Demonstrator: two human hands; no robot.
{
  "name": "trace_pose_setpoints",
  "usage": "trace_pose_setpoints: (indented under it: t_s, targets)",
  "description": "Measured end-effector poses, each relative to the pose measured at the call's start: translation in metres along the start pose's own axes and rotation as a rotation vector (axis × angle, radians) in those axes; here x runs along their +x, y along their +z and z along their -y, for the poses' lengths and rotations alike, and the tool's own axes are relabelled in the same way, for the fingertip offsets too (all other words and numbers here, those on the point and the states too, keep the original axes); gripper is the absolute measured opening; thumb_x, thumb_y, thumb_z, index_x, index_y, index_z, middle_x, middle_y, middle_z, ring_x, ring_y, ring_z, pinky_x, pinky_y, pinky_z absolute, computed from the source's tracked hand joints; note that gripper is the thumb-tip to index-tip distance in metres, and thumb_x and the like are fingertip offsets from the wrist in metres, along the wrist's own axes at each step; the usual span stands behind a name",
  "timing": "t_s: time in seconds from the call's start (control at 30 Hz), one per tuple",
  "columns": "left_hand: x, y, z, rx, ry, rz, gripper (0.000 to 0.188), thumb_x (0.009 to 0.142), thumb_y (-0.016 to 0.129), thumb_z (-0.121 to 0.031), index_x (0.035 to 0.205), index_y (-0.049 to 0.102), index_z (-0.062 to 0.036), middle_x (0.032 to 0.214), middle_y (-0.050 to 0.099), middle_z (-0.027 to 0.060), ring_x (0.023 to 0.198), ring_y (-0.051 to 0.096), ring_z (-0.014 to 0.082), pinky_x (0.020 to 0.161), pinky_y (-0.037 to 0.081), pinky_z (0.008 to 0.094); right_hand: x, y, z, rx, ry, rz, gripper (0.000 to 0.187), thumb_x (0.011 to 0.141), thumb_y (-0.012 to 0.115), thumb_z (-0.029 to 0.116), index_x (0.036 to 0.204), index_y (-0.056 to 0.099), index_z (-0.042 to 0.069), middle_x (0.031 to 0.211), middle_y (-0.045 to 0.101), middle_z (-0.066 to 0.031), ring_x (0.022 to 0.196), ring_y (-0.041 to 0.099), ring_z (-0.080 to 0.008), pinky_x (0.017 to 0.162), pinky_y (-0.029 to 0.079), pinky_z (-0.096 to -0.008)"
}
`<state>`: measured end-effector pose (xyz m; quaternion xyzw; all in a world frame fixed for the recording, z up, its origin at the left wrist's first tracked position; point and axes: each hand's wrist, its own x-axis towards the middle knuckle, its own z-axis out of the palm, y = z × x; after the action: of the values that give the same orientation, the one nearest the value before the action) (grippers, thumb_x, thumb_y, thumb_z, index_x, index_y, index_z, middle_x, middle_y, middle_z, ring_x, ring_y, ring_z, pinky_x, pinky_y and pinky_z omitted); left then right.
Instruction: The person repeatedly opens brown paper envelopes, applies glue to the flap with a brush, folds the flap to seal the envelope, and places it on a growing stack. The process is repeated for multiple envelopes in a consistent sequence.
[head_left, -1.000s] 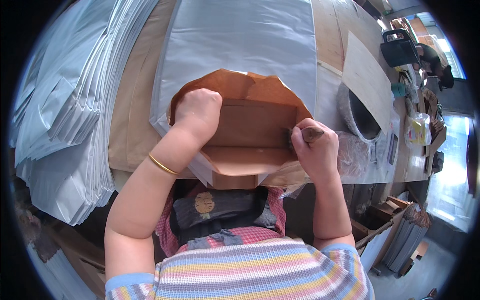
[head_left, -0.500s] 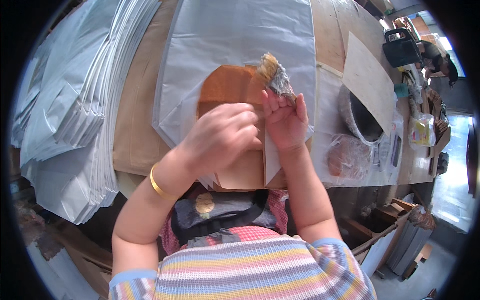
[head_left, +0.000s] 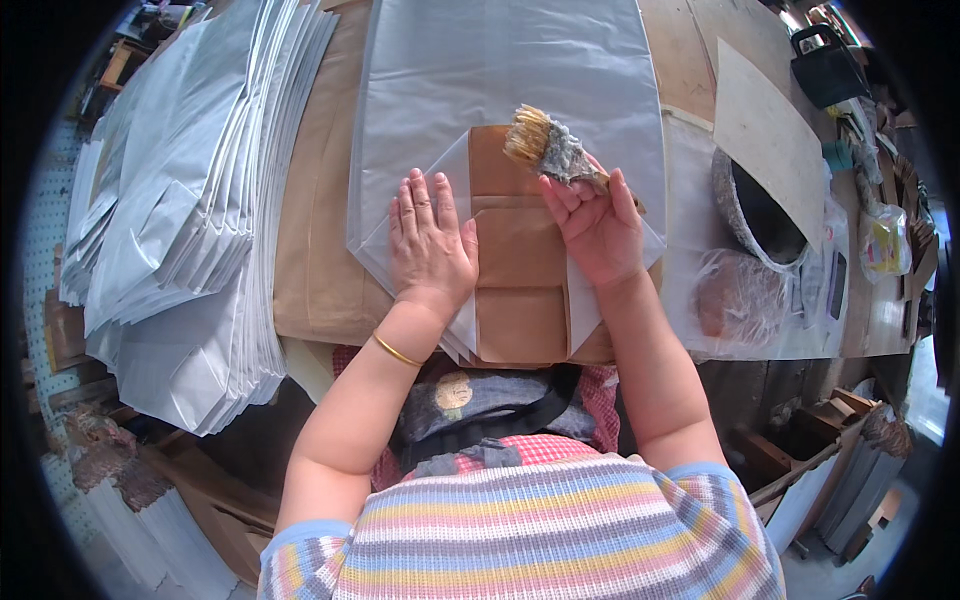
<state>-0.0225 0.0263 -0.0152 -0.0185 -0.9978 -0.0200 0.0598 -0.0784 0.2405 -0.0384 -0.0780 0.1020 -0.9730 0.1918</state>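
In front of me lies a large white paper bag (head_left: 510, 60), its near end folded into slanted corners. A brown paper strip (head_left: 520, 250) lies flat down the middle of that folded end. My left hand (head_left: 432, 240) rests palm down on the white fold left of the strip, its fingers straight and slightly spread. With the palm turned up, my right hand (head_left: 605, 235) grips a brush (head_left: 555, 150) just right of the strip. The brush has tan bristles and a grey, crusted body; its bristles point up and left. The fingers partly cover its lower end.
Folded white paper bags (head_left: 190, 220) are piled at the left. On the right, a pale board (head_left: 765, 140) partly covers a round, rough-rimmed bowl (head_left: 735, 210) with a dark inside. A clear plastic bag (head_left: 740, 295) lies near it. A black container (head_left: 828, 68) stands far right.
My left hand has moved left off the brown paper and flattened onto the white fold. The brown paper, raised and blurred before, now lies flat. My right hand still holds the brush.
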Motion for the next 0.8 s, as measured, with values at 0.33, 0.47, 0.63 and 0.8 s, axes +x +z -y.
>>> trace_pose_setpoints:
  t_s: [0.33, 0.47, 0.63, 0.8]
  targets:
    - [0.011, -0.029, 0.019, -0.535, -0.021, -0.158, 0.081, 0.083, 0.067, -0.026, 0.146, 0.026, 0.0045, 0.147, 0.033, 0.0294, 0.139, 0.029, 0.043, 0.116, 0.02, 0.0507, 0.001, 0.001, -0.001, 0.034, 0.0, 0.054, 0.047, 0.105, 0.034, 0.032, 0.136, 0.044, -0.001, 0.112, 0.068, -0.0159, 0.118, 0.059, -0.0323, 0.116, 0.031, -0.0465]
    - [0.015, -0.049, 0.0, -0.298, 0.188, -0.274, 0.06, 0.07, 0.061, -0.009, 0.127, 0.048, 0.0006, 0.13, 0.048, 0.0215, 0.129, 0.041, 0.0361, 0.108, 0.032, 0.0457, 0.001, 0.008, -0.004, 0.061, 0.014, 0.032, 0.046, 0.106, 0.033, 0.032, 0.137, 0.043, 0.0, 0.111, 0.069, -0.016, 0.117, 0.059, -0.0307, 0.116, 0.031, -0.0464]
    - [0.016, -0.089, -0.004, 0.121, 0.925, 0.399, 0.01, 0.07, 0.06, -0.006, 0.079, 0.064, -0.0048, 0.079, 0.064, 0.0087, 0.085, 0.061, 0.0251, 0.08, 0.049, 0.0328, 0.003, 0.005, -0.002, 0.02, 0.067, 0.052, 0.045, 0.105, 0.033, 0.032, 0.136, 0.045, 0.002, 0.111, 0.069, -0.0135, 0.113, 0.061, -0.0265, 0.114, 0.033, -0.0447]
    - [-0.001, -0.1, -0.008, 0.129, 0.644, 0.903, 0.012, 0.073, 0.062, -0.008, 0.083, 0.066, -0.0044, 0.077, 0.066, 0.0091, 0.085, 0.063, 0.0274, 0.075, 0.051, 0.0333, 0.005, 0.012, 0.007, -0.036, 0.157, -0.038, 0.042, 0.105, 0.036, 0.033, 0.133, 0.051, 0.005, 0.111, 0.069, -0.0104, 0.108, 0.063, -0.0195, 0.112, 0.037, -0.0417]
